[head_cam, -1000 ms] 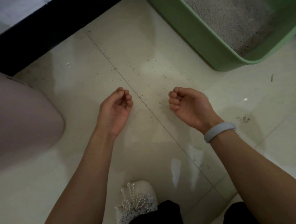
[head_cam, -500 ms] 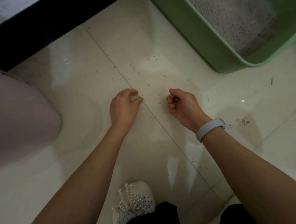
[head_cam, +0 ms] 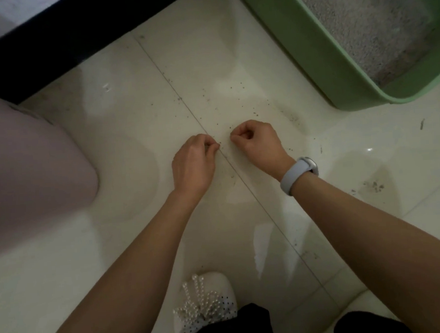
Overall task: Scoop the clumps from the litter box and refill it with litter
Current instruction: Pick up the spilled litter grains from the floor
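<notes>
The green litter box [head_cam: 307, 55] sits on the floor at the top right, and grey litter [head_cam: 354, 16] covers its bottom. Small dark litter grains [head_cam: 234, 88] lie scattered on the pale floor tiles between the box and my hands. My left hand [head_cam: 193, 162] is down at the floor with its fingers curled and its thumb meeting the fingertips beside a tile joint. My right hand [head_cam: 258, 143] is a curled fist just to the right, with its fingertips at the floor. Whether either hand pinches a grain is too small to see. No scoop is in view.
A pale lilac rounded container [head_cam: 28, 165] stands at the left edge. A dark strip [head_cam: 51, 35] runs along the top left. My white pearl-trimmed shoe [head_cam: 204, 303] is at the bottom centre. A grey band [head_cam: 298, 174] is on my right wrist. More dirt specks [head_cam: 372, 185] lie to the right.
Both hands dropped from hovering loosely curled to the floor and closed tighter, the left turning palm down. The view shifted a little toward the floor.
</notes>
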The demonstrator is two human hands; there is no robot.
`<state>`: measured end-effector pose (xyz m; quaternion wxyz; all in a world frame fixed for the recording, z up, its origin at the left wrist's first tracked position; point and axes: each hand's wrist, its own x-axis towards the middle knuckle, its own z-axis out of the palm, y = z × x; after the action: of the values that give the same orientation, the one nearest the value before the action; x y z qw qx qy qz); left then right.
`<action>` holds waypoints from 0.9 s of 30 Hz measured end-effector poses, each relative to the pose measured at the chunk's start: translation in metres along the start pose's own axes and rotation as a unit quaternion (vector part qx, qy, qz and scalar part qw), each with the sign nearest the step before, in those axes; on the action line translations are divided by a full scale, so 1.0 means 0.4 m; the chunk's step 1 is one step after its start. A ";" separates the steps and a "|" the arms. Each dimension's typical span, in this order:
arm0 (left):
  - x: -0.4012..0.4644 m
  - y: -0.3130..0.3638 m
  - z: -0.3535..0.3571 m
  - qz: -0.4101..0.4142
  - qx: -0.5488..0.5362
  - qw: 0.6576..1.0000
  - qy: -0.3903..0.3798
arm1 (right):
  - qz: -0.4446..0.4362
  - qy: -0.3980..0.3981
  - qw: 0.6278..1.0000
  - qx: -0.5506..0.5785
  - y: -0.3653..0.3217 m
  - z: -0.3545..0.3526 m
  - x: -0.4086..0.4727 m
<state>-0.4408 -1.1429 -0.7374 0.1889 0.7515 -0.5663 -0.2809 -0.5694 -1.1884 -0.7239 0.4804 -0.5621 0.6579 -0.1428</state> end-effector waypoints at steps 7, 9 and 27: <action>-0.005 -0.017 -0.062 -0.233 -0.440 0.866 0.050 | -0.104 -0.058 0.982 -0.143 -0.015 0.032 0.010; -0.001 -0.021 -0.075 -0.274 -0.581 0.764 0.060 | -0.106 -0.059 0.979 -0.162 -0.006 0.037 0.007; -0.013 -0.039 -0.097 -0.317 -0.673 0.668 -0.010 | 0.118 -0.202 0.797 0.557 -0.043 -0.066 -0.001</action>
<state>-0.4056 -1.1348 -0.7158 0.5373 0.5512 0.0467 -0.6366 -0.5801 -1.2029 -0.6979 0.8460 -0.1312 0.4136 -0.3099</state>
